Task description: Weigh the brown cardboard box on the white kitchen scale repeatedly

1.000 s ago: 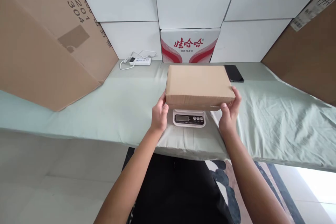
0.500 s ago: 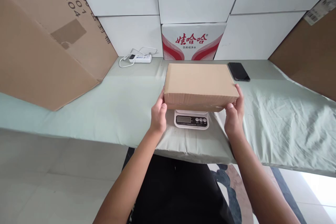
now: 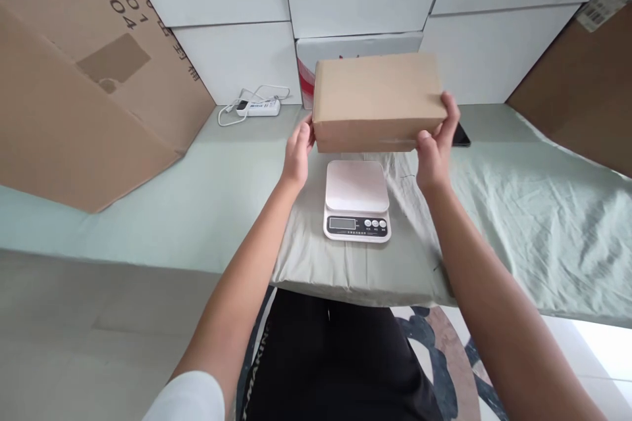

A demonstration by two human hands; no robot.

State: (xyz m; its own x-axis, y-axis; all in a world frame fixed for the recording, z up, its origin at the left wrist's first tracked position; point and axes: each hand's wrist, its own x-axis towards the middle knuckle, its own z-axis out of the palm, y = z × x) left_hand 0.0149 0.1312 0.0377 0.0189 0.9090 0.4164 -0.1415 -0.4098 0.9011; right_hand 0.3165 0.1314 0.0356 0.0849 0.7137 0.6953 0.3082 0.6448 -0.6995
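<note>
A closed brown cardboard box [image 3: 378, 89] is held up between both hands, beyond the scale and over the cloth. My left hand [image 3: 297, 150] grips its left end, the fingers partly hidden behind the side. At the opposite end my right hand [image 3: 437, 141] clasps the right near corner, thumb on the front face and fingers round the end. Nearer to me a white digital kitchen scale [image 3: 357, 200] stands on the cloth with its flat platform bare. Its small display shows no digits that I can make out.
A pale green cloth [image 3: 207, 210] covers the table. Large cardboard boxes stand at the left [image 3: 99, 99] and right [image 3: 587, 85]. At the back lie a white power strip [image 3: 259, 107] with a cable and a dark phone [image 3: 461, 137], partly hidden. White boxes [image 3: 237, 59] line the back.
The cardboard box has moved up and away from me, off the spot above the scale, with both hands on it. The scale's platform now shows, and the box covers most of the printed carton behind.
</note>
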